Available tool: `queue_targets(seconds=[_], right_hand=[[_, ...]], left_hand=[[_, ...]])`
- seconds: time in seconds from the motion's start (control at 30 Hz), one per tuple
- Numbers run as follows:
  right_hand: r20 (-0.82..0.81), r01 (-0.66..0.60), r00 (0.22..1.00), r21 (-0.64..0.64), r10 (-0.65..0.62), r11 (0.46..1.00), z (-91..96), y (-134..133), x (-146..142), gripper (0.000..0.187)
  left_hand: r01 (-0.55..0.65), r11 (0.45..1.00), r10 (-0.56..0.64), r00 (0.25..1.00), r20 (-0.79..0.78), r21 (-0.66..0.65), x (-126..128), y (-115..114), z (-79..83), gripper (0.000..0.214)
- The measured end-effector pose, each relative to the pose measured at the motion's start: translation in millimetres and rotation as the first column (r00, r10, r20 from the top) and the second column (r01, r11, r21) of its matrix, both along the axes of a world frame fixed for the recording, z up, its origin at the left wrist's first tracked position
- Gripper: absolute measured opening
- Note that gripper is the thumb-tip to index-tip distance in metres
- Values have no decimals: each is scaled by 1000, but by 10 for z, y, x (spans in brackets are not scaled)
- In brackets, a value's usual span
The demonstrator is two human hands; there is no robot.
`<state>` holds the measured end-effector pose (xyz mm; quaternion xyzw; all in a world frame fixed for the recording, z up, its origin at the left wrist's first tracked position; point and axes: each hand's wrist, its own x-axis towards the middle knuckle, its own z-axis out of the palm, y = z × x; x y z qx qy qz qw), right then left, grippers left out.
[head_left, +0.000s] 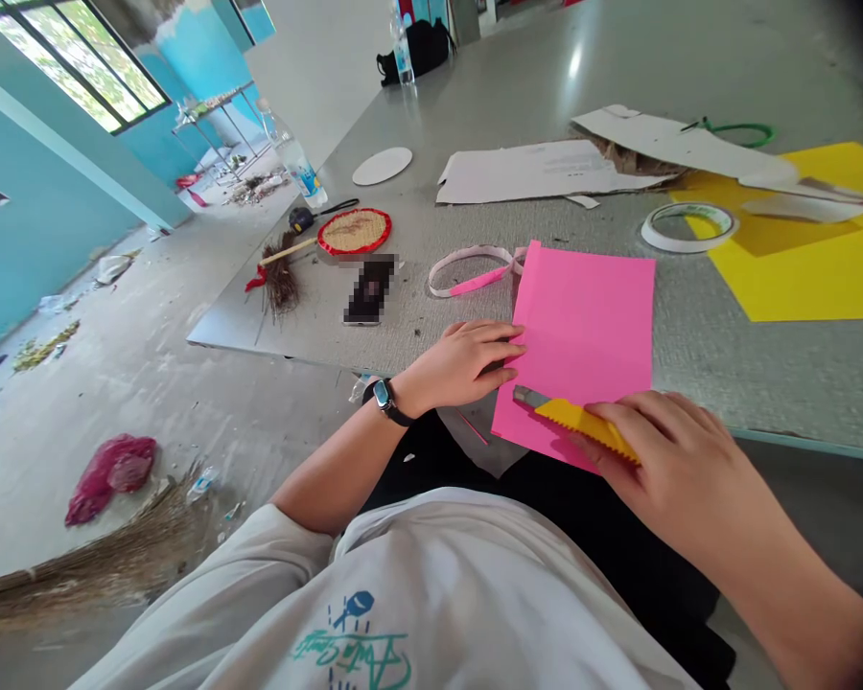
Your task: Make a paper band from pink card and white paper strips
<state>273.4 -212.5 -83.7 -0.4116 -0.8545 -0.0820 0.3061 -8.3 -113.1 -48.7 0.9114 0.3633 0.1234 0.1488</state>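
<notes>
A pink card sheet lies at the center-right of the frame, its lower part jutting past the near edge of a gray worktable. A yellow utility knife rests across the sheet's lower right, its metal blade pointing toward upper left. Your right hand is closed around the knife's handle. Your left hand lies open and flat, its fingertips on the sheet's left edge; a black wristwatch circles that wrist.

Just above the sheet, a pink-and-white strip curls on the table. To the right sit a roll of tape and a yellow sheet, partly under white paper scraps. At upper right, a green loop, apparently a scissor handle, shows past the paper. To the left lie a pixelated dark object, a round woven fan, a small broom and a plastic water bottle. On the floor at lower left are a crumpled magenta plastic bag and a straw broom.
</notes>
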Motion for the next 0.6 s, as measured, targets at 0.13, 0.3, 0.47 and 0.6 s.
queue_targets(seconds=[0.13,0.3,0.47,0.6], right_hand=[[-25,-18,1000,-16,18,1000,11,19,-15,20],[-26,3,1000,30,-2,1000,25,-12,20,20],[-10,42,999,42,-41,998,34,-36,105,21],[-32,-5,999,17,6,1000,15,18,140,19]], left_hand=[[-13,1000,13,1000,23,19,-3,-8,-46,35],[-13,999,11,999,53,34,-16,-3,-90,36],[-16,999,13,997,76,37,-16,-24,-89,35],[-67,998,65,993,94,21,4,-12,-78,30]])
